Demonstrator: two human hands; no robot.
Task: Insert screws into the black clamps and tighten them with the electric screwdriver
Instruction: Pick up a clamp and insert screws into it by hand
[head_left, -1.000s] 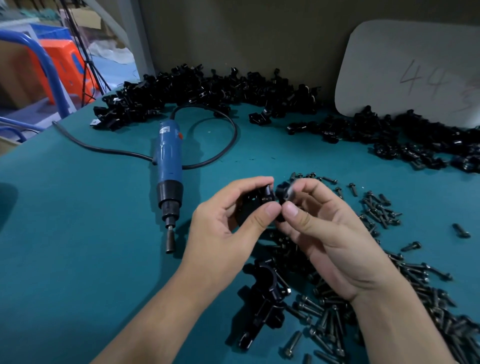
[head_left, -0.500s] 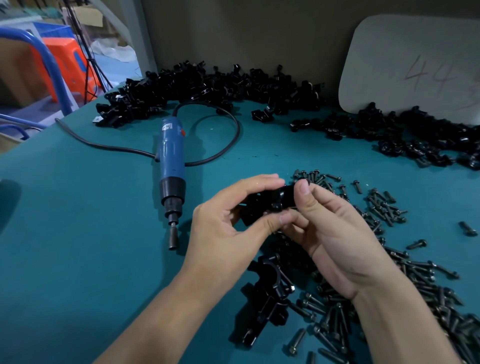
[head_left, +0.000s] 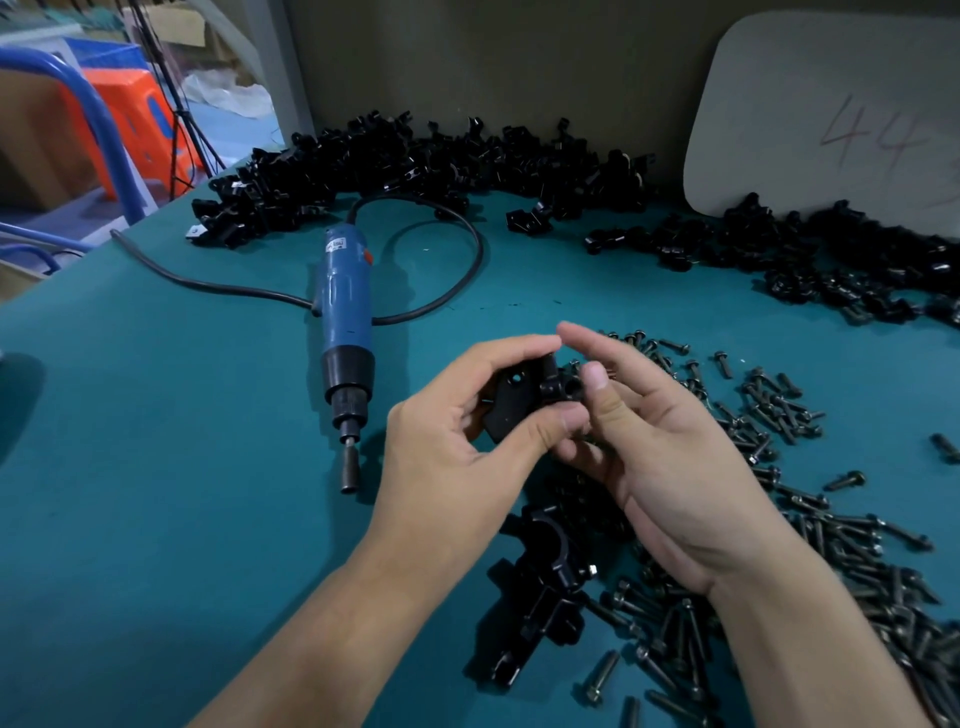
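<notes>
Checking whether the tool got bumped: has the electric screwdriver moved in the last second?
No. The electric screwdriver lies where it was, its rear end just short of the clamp pile.

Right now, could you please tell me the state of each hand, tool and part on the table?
left hand: grips the held clamp.
right hand: thumb presses on the held clamp, fingers curled beneath.
held clamp: off the table, between both hands; screw inside cannot be told.
electric screwdriver: lying on the table, untouched.
loose screws: scattered on the table.
near clamps: lying on the table.
clamp pile: heaped at the back.
</notes>
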